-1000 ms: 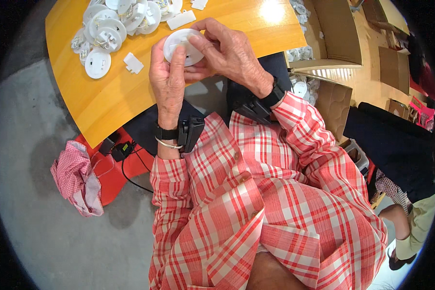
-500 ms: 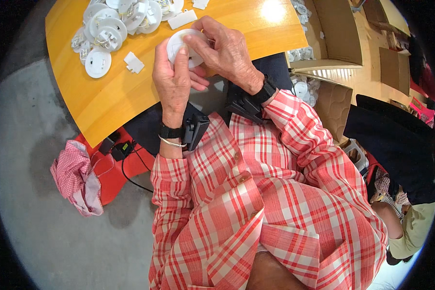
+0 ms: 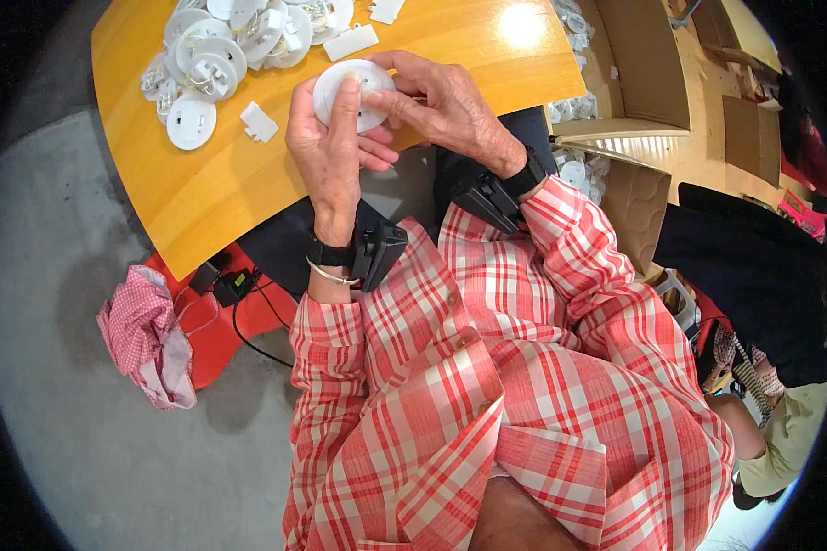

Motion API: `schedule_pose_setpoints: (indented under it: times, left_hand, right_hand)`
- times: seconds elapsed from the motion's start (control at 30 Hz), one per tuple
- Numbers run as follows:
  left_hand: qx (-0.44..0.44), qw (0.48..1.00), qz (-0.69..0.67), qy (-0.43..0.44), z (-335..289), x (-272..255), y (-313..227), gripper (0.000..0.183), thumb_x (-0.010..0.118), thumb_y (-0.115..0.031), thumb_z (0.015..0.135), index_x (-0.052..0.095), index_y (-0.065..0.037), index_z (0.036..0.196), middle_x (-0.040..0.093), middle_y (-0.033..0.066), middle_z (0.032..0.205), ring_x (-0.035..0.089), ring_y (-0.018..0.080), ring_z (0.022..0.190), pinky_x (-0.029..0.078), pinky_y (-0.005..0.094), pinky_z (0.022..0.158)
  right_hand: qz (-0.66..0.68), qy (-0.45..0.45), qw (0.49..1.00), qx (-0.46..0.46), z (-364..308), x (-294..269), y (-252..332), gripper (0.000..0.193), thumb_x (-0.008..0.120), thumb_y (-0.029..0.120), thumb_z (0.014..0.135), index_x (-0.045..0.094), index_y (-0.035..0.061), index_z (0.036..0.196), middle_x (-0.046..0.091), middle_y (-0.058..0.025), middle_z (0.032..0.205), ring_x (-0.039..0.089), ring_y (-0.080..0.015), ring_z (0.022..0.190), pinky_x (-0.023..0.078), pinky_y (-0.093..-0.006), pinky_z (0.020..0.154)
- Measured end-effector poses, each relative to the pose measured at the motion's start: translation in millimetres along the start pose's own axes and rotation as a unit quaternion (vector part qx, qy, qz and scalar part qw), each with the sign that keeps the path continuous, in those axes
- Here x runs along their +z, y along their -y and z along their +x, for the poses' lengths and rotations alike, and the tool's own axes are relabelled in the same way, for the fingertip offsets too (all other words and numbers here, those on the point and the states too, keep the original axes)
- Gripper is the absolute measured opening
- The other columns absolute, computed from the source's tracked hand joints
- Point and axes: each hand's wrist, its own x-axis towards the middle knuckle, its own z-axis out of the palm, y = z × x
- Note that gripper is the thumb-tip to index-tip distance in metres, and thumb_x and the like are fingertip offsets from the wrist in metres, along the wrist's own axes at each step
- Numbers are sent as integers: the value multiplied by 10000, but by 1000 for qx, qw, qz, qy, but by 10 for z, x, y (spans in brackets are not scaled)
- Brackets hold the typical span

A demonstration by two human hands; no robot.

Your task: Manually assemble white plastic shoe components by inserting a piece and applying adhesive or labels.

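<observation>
Left thumb has slid up onto the disc face since a second ago. Left hand (image 3: 326, 151) and right hand (image 3: 446, 106) both curl closed around a round white disc (image 3: 351, 92), held over the near edge of the yellow table (image 3: 211, 197). Pile of white parts (image 3: 234, 37) sits well apart at the far left.

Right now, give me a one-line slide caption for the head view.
Both hands, left hand and right hand, hold a white round disc above the wooden table.

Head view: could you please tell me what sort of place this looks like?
Probably a small assembly workshop: a pile of white round parts on a wooden table, open cardboard boxes alongside, and both hands on one white disc.
</observation>
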Motion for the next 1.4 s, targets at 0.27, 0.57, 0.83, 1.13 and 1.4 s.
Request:
schedule_pose_setpoints:
  times: [0.27, 0.57, 0.83, 1.13, 1.4]
  left_hand:
    - [0, 1000, 0, -16, -14, 31, -3, 295, 559, -254, 891, 482, -10, 1037, 607, 137, 684, 574, 160, 421, 443, 219, 298]
    - [-36, 997, -29, 61, 4, -52, 8, 326, 487, -299, 935, 424, -37, 1119, 606, 143, 682, 582, 169, 431, 444, 200, 333]
    - [-35, 999, 16, 31, 2, -13, 11, 326, 480, -286, 938, 423, -36, 1138, 592, 134, 645, 563, 158, 404, 431, 200, 322]
    - [-22, 999, 7, 26, 2, -41, 21, 271, 453, -222, 943, 447, -12, 1115, 586, 121, 702, 563, 137, 426, 437, 208, 313]
    - [-1, 1000, -17, 17, 20, -49, 92, 315, 467, -256, 941, 453, -5, 1131, 594, 134, 686, 564, 164, 402, 446, 216, 319]
  right_hand:
    - [1, 51, 998, 24, -16, -85, 56, 403, 608, 187, 872, 504, -34, 1192, 640, -101, 704, 615, -104, 616, 477, -244, 555]
    - [100, -2, 994, 34, -14, -51, 58, 325, 559, 240, 871, 567, 39, 1126, 590, -128, 625, 571, -224, 507, 435, -308, 497]
    - [3, 7, 1000, 25, 3, -43, 43, 321, 579, 220, 852, 569, 34, 1113, 580, -140, 635, 573, -220, 520, 437, -309, 498]
    - [42, -6, 999, 34, 10, -19, 36, 325, 592, 221, 844, 570, 28, 1104, 558, -137, 612, 560, -233, 511, 426, -312, 488]
    - [-19, 3, 1000, 21, 12, -26, 32, 323, 585, 227, 855, 569, 21, 1103, 558, -142, 596, 551, -229, 478, 411, -322, 460]
